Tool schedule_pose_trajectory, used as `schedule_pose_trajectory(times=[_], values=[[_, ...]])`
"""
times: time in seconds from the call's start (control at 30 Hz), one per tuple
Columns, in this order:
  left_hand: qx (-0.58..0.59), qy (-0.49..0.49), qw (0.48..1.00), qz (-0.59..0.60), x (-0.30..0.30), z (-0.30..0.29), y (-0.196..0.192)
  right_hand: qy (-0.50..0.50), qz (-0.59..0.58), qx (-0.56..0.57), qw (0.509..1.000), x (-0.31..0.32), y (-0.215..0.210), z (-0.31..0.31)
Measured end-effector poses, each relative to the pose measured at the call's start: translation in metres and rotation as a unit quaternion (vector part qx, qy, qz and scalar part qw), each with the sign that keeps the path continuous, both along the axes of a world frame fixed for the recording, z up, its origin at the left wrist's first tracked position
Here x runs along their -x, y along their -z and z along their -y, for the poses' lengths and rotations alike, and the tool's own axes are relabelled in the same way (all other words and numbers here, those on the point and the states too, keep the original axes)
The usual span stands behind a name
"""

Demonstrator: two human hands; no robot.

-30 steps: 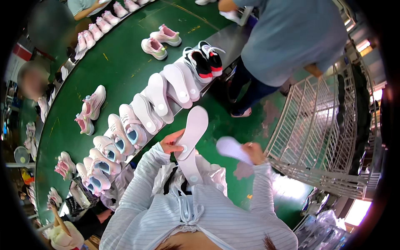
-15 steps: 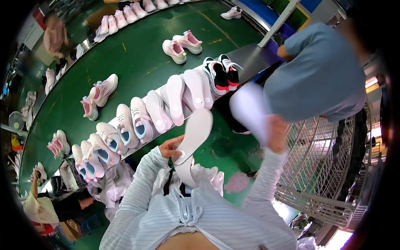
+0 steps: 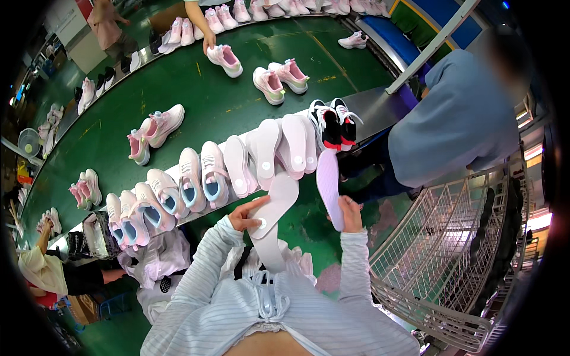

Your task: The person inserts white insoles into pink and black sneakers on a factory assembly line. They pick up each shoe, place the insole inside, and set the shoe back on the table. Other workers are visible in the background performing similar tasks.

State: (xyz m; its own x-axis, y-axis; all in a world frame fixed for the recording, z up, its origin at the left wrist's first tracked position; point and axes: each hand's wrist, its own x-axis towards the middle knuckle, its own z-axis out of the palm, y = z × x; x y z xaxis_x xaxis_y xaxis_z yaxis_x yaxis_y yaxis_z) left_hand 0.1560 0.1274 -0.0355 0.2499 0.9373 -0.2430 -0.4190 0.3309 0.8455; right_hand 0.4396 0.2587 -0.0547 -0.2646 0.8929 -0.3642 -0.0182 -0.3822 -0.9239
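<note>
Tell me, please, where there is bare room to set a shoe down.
On the green table, between the pale pair beyond the white sneakers and the pair beyond the insoles; also on the grey ledge, between the black shoes and the post. The row of sneakers, insoles and black shoes is crowded.

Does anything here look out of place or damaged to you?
Two things: the black-and-red sneakers stand out beside the pale insoles and pale shoes lined up with them; and a blotchy pinkish patch interrupts the green floor, possibly worn paint or a stain; I can't tell which.
</note>
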Motion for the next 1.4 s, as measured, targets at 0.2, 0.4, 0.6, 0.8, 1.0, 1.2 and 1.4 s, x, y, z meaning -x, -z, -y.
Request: schedule_pose_trajectory(times=[0.2, 0.4, 0.6, 0.8, 1.0, 1.2, 1.4], values=[[-0.012, -0.119, 0.993, 0.023, 0.013, 0.013, 0.003, 0.107, 0.241, -0.291, 0.92, 0.041, -0.014, 0.007], [-0.055, -0.107, 0.991, -0.049, 0.009, 0.007, 0.007, -0.081, 0.214, -0.259, 0.938, 0.102, -0.033, 0.038], [-0.092, -0.1, 0.988, -0.077, 0.004, -0.001, 0.002, -0.046, 0.078, -0.146, 0.985, 0.136, -0.031, 0.038], [-0.082, -0.22, 0.955, -0.184, 0.03, 0.023, 0.008, -0.074, 0.2, -0.312, 0.926, 0.13, -0.025, -0.053], [-0.058, -0.327, 0.928, -0.171, 0.072, 0.056, 0.015, -0.07, 0.383, -0.368, 0.844, 0.137, 0.032, -0.149], [-0.014, -0.418, 0.903, -0.092, 0.09, 0.096, 0.021, -0.106, 0.512, -0.374, 0.766, 0.146, 0.031, -0.144], [0.05, -0.476, 0.875, -0.073, 0.113, 0.117, 0.017, -0.015, 0.431, -0.462, 0.775, 0.14, 0.02, -0.151]])
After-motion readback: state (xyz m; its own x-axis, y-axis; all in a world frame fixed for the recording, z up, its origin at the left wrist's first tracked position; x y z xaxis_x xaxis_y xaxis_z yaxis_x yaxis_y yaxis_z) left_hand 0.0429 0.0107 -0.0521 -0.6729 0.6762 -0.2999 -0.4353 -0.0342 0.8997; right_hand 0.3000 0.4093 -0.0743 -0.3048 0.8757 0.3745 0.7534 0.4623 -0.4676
